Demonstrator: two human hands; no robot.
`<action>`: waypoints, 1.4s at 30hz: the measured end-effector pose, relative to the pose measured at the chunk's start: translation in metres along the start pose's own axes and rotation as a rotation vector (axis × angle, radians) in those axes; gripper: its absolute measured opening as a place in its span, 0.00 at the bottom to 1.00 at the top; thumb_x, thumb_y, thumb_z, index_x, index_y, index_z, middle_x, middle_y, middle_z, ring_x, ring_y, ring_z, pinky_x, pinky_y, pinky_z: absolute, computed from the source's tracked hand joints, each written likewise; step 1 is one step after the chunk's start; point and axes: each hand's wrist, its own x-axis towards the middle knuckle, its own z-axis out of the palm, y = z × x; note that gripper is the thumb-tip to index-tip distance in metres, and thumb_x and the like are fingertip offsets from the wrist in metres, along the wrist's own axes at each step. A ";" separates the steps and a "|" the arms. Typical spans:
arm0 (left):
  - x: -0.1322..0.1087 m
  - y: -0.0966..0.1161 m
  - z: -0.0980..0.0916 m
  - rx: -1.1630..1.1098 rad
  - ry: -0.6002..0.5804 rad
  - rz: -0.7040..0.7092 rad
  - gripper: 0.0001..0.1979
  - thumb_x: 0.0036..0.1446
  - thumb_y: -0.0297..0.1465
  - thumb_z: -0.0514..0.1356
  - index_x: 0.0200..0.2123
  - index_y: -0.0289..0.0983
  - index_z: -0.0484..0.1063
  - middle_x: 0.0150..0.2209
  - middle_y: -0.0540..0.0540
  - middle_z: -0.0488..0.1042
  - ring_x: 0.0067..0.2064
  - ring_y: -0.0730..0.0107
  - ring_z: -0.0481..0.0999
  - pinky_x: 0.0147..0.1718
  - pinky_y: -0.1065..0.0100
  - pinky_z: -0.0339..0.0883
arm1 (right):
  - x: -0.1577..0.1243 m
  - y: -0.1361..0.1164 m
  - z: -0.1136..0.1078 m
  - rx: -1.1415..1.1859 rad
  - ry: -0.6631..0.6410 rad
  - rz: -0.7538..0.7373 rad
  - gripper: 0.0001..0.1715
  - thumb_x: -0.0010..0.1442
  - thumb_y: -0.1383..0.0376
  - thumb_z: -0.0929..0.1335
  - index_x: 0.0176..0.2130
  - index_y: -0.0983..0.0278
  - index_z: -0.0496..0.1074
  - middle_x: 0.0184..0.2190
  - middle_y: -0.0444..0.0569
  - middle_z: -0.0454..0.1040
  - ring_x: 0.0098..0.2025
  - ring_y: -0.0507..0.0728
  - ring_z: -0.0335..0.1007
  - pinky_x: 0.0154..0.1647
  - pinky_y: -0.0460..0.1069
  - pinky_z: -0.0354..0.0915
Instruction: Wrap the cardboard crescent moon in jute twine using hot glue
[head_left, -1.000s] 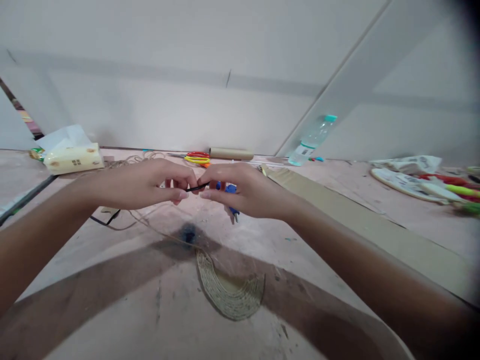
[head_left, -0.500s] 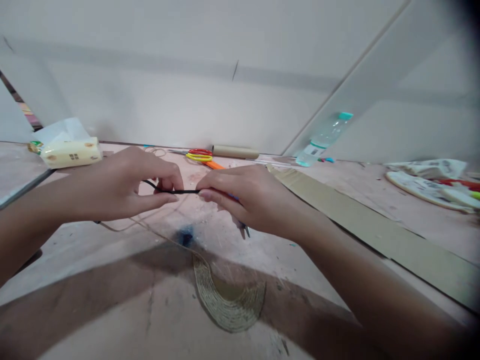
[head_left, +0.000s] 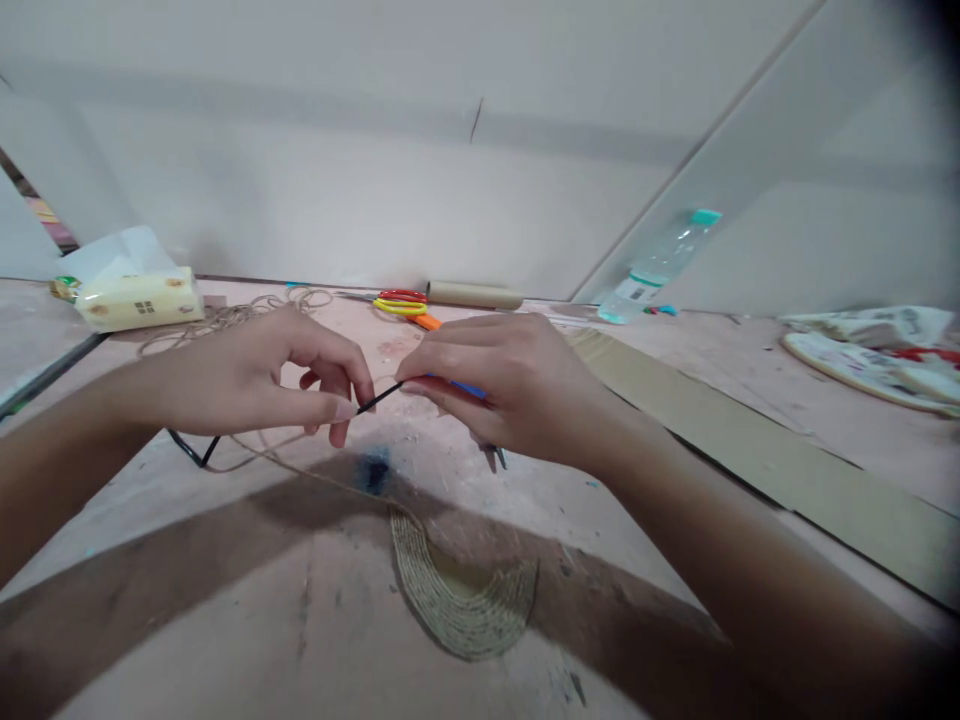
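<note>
My left hand (head_left: 270, 380) pinches a thin black cord (head_left: 377, 398) between thumb and forefinger; the cord trails back under the hand to a bend on the floor (head_left: 196, 452). My right hand (head_left: 502, 385) is closed round a blue tool (head_left: 469, 389) whose metal tip pokes out below the palm, and it pinches the cord's other end. Both hands hover over the pinkish floor, just beyond a half-round piece of coiled jute rope (head_left: 461, 600). A loose jute string (head_left: 300, 470) runs from that piece toward the left.
Against the far wall lie red and yellow scissors (head_left: 401, 302), a cardboard tube (head_left: 474, 295), a tissue pack (head_left: 135, 300) and a tilted water bottle (head_left: 656, 268). A long cardboard strip (head_left: 757, 460) runs along the right. Printed craft pieces (head_left: 862, 360) sit at far right.
The hands have stayed together on the cord. The stretch of cord between them has shortened and now slants, and the blue tool shows again in the right hand.
</note>
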 end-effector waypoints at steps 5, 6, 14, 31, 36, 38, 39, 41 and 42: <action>0.003 -0.008 0.003 -0.142 -0.076 -0.053 0.14 0.74 0.38 0.63 0.38 0.41 0.86 0.32 0.49 0.88 0.30 0.69 0.82 0.30 0.72 0.72 | 0.000 0.000 0.004 -0.064 -0.008 -0.040 0.14 0.80 0.68 0.68 0.42 0.65 0.82 0.35 0.46 0.83 0.36 0.55 0.76 0.36 0.51 0.59; 0.003 -0.010 0.003 -0.149 -0.077 -0.054 0.14 0.74 0.39 0.64 0.37 0.41 0.85 0.31 0.49 0.88 0.30 0.69 0.82 0.30 0.72 0.72 | -0.001 -0.001 0.005 -0.081 -0.011 -0.039 0.14 0.80 0.68 0.67 0.42 0.65 0.82 0.34 0.46 0.83 0.35 0.55 0.76 0.36 0.52 0.58; 0.007 -0.008 0.007 -0.240 -0.133 -0.043 0.14 0.74 0.36 0.64 0.33 0.41 0.82 0.30 0.51 0.85 0.31 0.72 0.82 0.32 0.74 0.71 | -0.001 -0.003 0.007 -0.194 -0.045 -0.069 0.17 0.80 0.69 0.65 0.43 0.63 0.82 0.35 0.45 0.83 0.35 0.55 0.75 0.34 0.53 0.56; 0.000 -0.014 -0.003 -0.113 0.666 0.127 0.22 0.67 0.39 0.69 0.22 0.43 0.67 0.21 0.54 0.61 0.25 0.69 0.59 0.26 0.59 0.48 | -0.004 0.009 0.009 -0.161 -0.070 -0.032 0.16 0.81 0.67 0.66 0.45 0.63 0.83 0.38 0.48 0.86 0.39 0.56 0.79 0.37 0.51 0.58; -0.004 -0.006 -0.006 -0.063 0.953 0.176 0.27 0.65 0.43 0.77 0.24 0.38 0.66 0.22 0.60 0.64 0.28 0.78 0.59 0.29 0.60 0.51 | -0.004 0.010 0.010 -0.147 -0.073 -0.012 0.15 0.81 0.68 0.67 0.46 0.63 0.83 0.41 0.48 0.87 0.42 0.57 0.81 0.38 0.51 0.59; -0.006 -0.007 -0.008 0.010 0.987 0.102 0.28 0.67 0.43 0.77 0.27 0.36 0.66 0.25 0.63 0.67 0.30 0.81 0.61 0.32 0.61 0.54 | -0.004 0.010 0.011 -0.149 -0.088 0.000 0.14 0.80 0.68 0.67 0.45 0.62 0.83 0.43 0.48 0.88 0.44 0.57 0.82 0.38 0.52 0.59; -0.007 -0.008 -0.010 0.051 1.006 0.058 0.27 0.67 0.43 0.77 0.27 0.36 0.67 0.25 0.64 0.67 0.31 0.82 0.62 0.32 0.62 0.54 | -0.004 0.010 0.011 -0.152 -0.095 0.006 0.14 0.80 0.67 0.67 0.45 0.62 0.83 0.43 0.48 0.88 0.44 0.58 0.82 0.38 0.52 0.59; -0.009 -0.013 -0.015 0.097 1.020 -0.045 0.24 0.66 0.46 0.77 0.30 0.38 0.72 0.25 0.63 0.69 0.31 0.81 0.65 0.31 0.64 0.56 | -0.004 0.009 0.011 -0.154 -0.107 0.018 0.15 0.81 0.66 0.66 0.45 0.62 0.83 0.43 0.48 0.88 0.44 0.58 0.82 0.39 0.52 0.60; -0.009 -0.016 -0.017 0.083 0.965 -0.106 0.18 0.64 0.47 0.78 0.38 0.42 0.78 0.27 0.63 0.72 0.30 0.80 0.67 0.30 0.65 0.58 | -0.003 0.009 0.011 -0.151 -0.111 0.022 0.15 0.81 0.66 0.66 0.45 0.62 0.82 0.43 0.49 0.88 0.43 0.58 0.81 0.39 0.52 0.60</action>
